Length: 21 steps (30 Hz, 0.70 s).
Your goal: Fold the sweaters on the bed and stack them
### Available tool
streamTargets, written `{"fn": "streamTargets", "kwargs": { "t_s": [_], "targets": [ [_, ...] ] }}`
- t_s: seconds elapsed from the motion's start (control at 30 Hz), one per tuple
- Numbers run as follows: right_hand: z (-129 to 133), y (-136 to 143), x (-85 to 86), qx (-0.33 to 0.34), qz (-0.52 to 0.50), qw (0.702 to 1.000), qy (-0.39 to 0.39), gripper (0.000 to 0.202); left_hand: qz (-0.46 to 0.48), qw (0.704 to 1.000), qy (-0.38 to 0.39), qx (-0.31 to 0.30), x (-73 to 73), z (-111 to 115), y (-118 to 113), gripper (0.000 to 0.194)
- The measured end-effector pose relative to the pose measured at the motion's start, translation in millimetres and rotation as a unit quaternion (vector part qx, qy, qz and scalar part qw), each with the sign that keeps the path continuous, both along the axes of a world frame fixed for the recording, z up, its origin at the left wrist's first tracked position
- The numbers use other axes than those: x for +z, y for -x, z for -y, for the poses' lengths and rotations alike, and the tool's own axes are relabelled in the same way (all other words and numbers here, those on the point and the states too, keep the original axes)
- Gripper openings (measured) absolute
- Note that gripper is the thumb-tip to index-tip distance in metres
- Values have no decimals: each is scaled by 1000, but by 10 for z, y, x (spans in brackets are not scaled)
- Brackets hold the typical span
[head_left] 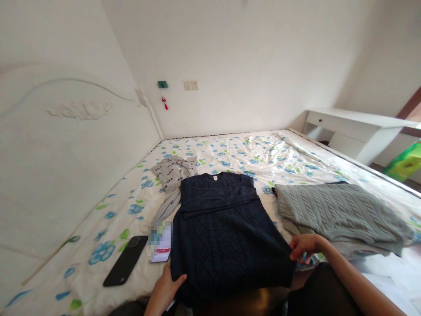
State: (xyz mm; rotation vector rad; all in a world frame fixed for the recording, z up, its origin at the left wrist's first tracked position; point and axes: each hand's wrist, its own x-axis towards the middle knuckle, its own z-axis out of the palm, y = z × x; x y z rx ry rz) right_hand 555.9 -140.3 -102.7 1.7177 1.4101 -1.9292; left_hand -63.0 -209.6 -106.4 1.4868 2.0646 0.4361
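Observation:
A dark navy cable-knit sweater [223, 228] lies flat on the bed with its sleeves folded across the chest. My left hand [166, 287] grips its lower left hem. At the lower right corner, my right hand [304, 248] pinches the hem. A folded grey cable-knit sweater [335, 213] rests just to the right, close to my right hand.
The bed has a white sheet with blue flowers [250, 151]. A light grey printed garment [169, 180] lies left of the navy sweater. A black phone [126, 260] and a white card [161, 245] sit near my left hand. A white desk [355, 127] stands at the right.

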Motion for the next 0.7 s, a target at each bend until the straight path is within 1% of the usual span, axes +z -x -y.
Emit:
{"fn": "streamTargets", "kwargs": {
  "t_s": [0.07,0.13,0.17,0.23,0.3,0.33,0.37,0.43,0.47,0.53,0.6,0.63,0.7],
  "targets": [
    [1,13,-28,30,21,999,14,41,44,998,13,-31,21,32,47,71],
    [-7,-36,-25,55,40,997,28,38,54,996,38,-54,45,80,89,60],
    [-8,-78,-17,61,49,996,36,37,50,995,60,-62,59,103,107,56],
    [-3,-161,-1,64,75,994,39,32,33,988,132,-71,104,120,149,49],
    [0,-195,3,66,101,992,37,27,-4,976,206,-70,188,50,216,40],
    [-7,-184,0,70,110,991,34,25,-31,973,218,-73,251,-31,265,37],
    [-22,-153,-5,76,118,990,29,24,-65,973,207,-80,328,-146,323,33],
    [-86,-45,-17,82,147,986,-1,26,-142,976,139,-91,505,-464,455,28],
    [-135,26,-25,76,168,982,-41,27,-178,974,100,-93,591,-655,520,29],
    [-254,192,-46,51,218,961,-165,24,-246,965,40,-83,725,-1064,632,41],
    [-380,376,-84,37,253,924,-283,21,-299,952,-9,-63,770,-1472,703,57],
    [-439,470,-113,38,266,910,-317,23,-316,947,-32,-56,756,-1667,724,64],
    [-541,647,-185,49,286,898,-332,32,-325,943,-60,-37,675,-2034,747,75]
  ]
}}
